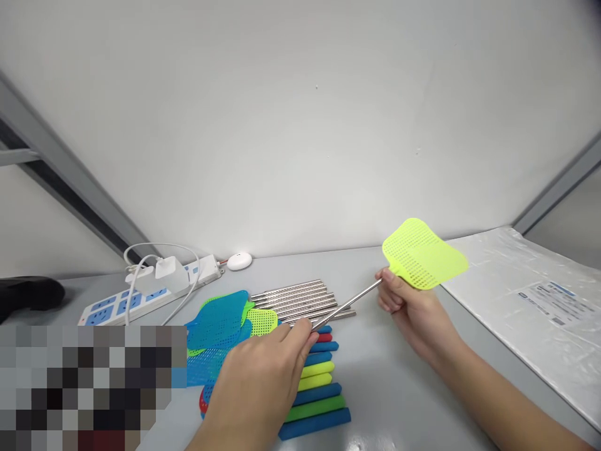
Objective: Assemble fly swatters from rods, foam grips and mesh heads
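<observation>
A yellow fly swatter [425,254] with a perforated head and a thin metal rod is held above the table between my two hands. My right hand [408,304] pinches it at the neck, just below the head. Around the lower end of the rod, my left hand [267,369] is closed. Beneath and left of that hand lie stacked blue swatter heads [218,322] with green and yellow ones under them. Several metal rods [300,297] lie side by side behind my left hand. Blue, yellow, green and red handles [319,410] are lined up in front, partly covered by that hand.
A white power strip [206,270] with plugged-in adapters and a looped white cable stands at the back left. Near it sits a small white case [239,261]. A flat package in clear plastic [507,288] lies at right. The lower left corner is pixelated.
</observation>
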Tool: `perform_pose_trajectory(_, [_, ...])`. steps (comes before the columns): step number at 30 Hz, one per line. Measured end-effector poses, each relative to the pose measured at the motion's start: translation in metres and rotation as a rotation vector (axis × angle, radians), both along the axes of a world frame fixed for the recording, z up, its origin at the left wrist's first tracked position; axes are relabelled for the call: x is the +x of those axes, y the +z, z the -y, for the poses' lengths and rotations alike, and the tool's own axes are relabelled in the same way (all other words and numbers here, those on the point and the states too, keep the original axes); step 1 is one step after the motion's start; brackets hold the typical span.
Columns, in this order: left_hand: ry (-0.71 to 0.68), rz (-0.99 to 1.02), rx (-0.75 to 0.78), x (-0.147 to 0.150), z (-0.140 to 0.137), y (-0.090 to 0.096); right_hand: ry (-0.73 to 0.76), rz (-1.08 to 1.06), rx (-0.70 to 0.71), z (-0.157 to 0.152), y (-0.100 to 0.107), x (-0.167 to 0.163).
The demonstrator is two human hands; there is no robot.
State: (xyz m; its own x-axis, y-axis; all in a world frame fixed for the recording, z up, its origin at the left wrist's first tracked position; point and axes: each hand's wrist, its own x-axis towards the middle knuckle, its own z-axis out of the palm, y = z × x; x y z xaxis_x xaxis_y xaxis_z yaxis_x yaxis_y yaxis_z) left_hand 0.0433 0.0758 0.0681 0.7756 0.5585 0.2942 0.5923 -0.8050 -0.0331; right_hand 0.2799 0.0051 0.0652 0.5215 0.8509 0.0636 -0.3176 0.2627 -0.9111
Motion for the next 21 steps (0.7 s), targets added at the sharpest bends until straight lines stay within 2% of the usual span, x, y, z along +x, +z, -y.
perform_pose_trajectory(5, [-0.01,0.035,0.032,0.001,0.001,0.003,-0.116,-0.027,0.1,0.004,0.016,0.017])
perform_pose_trajectory(10, [-0.051,0.11,0.11,-0.003,-0.002,0.005,-0.089,-0.01,0.124,0.004,0.016,0.016])
perform_pose_trajectory(14, [-0.06,0.128,0.102,-0.006,0.0,0.006,0.039,0.0,0.039,0.003,0.0,-0.006])
perform_pose_trajectory(18, [-0.062,0.083,0.045,0.0,0.006,0.007,0.298,0.071,-0.067,0.007,-0.015,-0.039])
perform_pose_trajectory(21, [-0.089,0.068,0.049,0.006,0.01,0.004,0.416,0.066,-0.081,0.01,-0.018,-0.055])
